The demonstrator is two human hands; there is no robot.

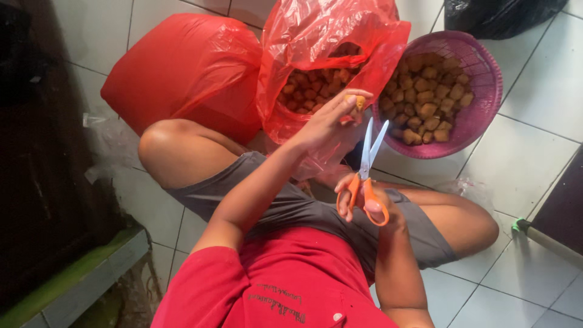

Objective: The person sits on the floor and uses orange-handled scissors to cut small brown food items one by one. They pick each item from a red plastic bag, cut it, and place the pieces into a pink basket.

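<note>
The left hand (325, 124) is raised in front of the body, its fingertips pinched narrowly on one small golden-brown piece (359, 101), apparently a fried tofu puff. That piece sits at the fingertips, just above and ahead of the scissors' blade tips. The right hand (364, 203) is lower and nearer the body, its fingers threaded through the orange handles of a pair of scissors (368, 167); the pale blades stand partly parted, pointing up towards the held piece without touching it.

Just beyond the left hand gapes an open red plastic bag (331, 36), filled with many more of the same brown pieces. To the right of both hands, on the tiled floor (534, 158), stands a pink woven basket (483, 79) heaped with similar pieces. Left of the open bag lies a second red bag (185, 67), full and closed. The person sits on the floor with bare knees spread to either side of the hands.

The piece looks light, soft and spongy, likely a little greasy, so it would crush under a hard squeeze. A gentle pinch at one end, as now, seems the sound hold, leaving the rest free.
</note>
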